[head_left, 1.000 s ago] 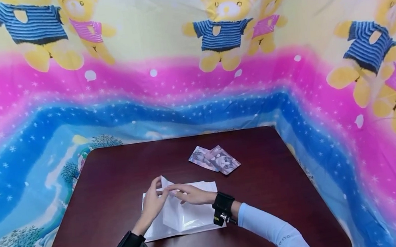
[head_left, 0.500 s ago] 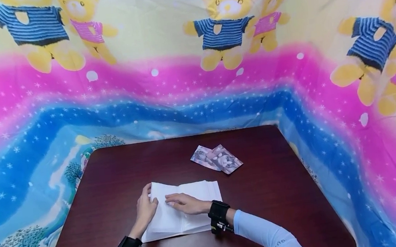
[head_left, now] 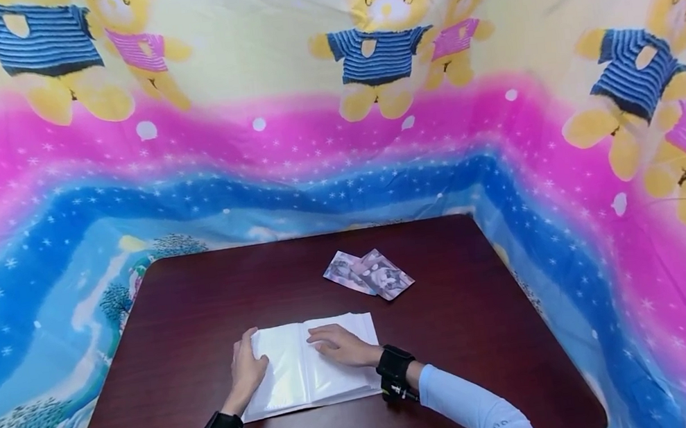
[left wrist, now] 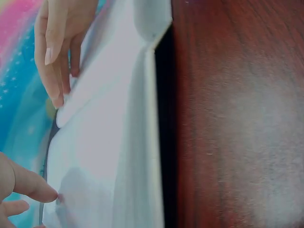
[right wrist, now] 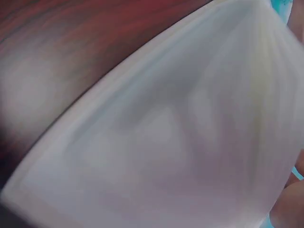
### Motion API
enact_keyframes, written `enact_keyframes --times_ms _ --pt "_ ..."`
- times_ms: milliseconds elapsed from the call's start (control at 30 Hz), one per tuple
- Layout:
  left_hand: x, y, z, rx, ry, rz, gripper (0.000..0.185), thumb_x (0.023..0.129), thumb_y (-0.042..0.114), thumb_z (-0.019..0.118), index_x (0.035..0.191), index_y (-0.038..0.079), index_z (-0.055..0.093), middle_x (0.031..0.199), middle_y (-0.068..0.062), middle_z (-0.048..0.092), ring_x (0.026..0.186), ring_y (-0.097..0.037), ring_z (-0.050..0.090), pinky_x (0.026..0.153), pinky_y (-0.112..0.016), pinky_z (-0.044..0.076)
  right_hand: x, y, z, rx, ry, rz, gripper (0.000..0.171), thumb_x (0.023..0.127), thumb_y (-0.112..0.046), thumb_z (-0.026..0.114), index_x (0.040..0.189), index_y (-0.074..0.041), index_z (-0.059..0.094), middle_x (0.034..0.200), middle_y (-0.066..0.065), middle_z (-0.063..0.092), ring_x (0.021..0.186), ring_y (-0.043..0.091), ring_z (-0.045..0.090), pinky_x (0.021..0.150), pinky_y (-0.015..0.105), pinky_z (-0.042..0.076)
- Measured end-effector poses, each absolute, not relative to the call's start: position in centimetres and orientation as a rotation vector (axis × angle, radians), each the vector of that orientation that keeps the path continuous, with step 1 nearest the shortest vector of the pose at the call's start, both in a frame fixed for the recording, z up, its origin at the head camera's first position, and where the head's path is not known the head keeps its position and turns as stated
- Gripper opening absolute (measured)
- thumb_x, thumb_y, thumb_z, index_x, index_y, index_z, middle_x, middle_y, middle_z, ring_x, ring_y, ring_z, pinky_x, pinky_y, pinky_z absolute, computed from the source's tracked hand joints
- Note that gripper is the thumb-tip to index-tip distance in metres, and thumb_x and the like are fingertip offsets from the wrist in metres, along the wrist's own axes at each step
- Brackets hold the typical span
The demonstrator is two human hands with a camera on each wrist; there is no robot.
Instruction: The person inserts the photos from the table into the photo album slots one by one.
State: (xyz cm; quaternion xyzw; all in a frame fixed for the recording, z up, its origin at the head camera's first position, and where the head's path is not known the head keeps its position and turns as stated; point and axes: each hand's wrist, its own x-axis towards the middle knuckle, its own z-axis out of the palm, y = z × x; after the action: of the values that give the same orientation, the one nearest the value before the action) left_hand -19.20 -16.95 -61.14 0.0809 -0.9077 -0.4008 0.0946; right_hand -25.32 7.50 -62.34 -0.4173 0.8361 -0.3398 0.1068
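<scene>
A white photo album with clear sleeve pages lies spread on the table. My left hand holds its left edge near the far corner, thumb over the page and fingers along the outside. In the left wrist view, the thumb tip touches the glossy page. Over the right-hand page, near the centre fold, my right hand rests with fingers loosely extended and nothing pinched between them. The right wrist view is mostly filled by a blurred, curving white page, with fingertips at its right side.
Two overlapping printed picture cards lie beyond the album, toward the back right of the dark brown table. A bear-patterned cloth hangs behind and around the table. Both wrists carry black camera straps.
The left hand has brought a raised page over to the left and down flat. The right hand has gone from beside that page to the right-hand page. The cards stay put.
</scene>
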Motion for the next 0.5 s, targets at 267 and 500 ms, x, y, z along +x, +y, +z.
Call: enact_keyframes --times_ms 267,500 --pt "-19.3 -15.1 -62.9 -0.153 -2.606 -0.71 0.048 0.064 -0.017 0.058 0.108 0.0 0.069 0.122 -0.035 0.053 0.113 -0.057 0.047 0.076 -0.067 0.042 -25.8 11.0 -63.2 -1.366 2.674 -0.88 0.029 0.099 -0.005 0.054 0.126 -0.001 0.065 0.14 0.019 0.053 0.131 0.034 0.046 0.109 0.046 0.033" --pt "-19.4 -11.8 -63.7 -0.499 -2.428 -0.658 0.036 0.065 -0.018 0.063 0.096 -0.002 0.071 0.109 -0.028 0.062 0.104 -0.047 0.056 0.082 -0.061 0.045 -26.4 13.4 -64.2 -1.2 2.698 -1.112 0.029 0.092 0.0 0.059 0.12 -0.001 0.067 0.137 0.021 0.055 0.128 0.038 0.046 0.107 0.052 0.033"
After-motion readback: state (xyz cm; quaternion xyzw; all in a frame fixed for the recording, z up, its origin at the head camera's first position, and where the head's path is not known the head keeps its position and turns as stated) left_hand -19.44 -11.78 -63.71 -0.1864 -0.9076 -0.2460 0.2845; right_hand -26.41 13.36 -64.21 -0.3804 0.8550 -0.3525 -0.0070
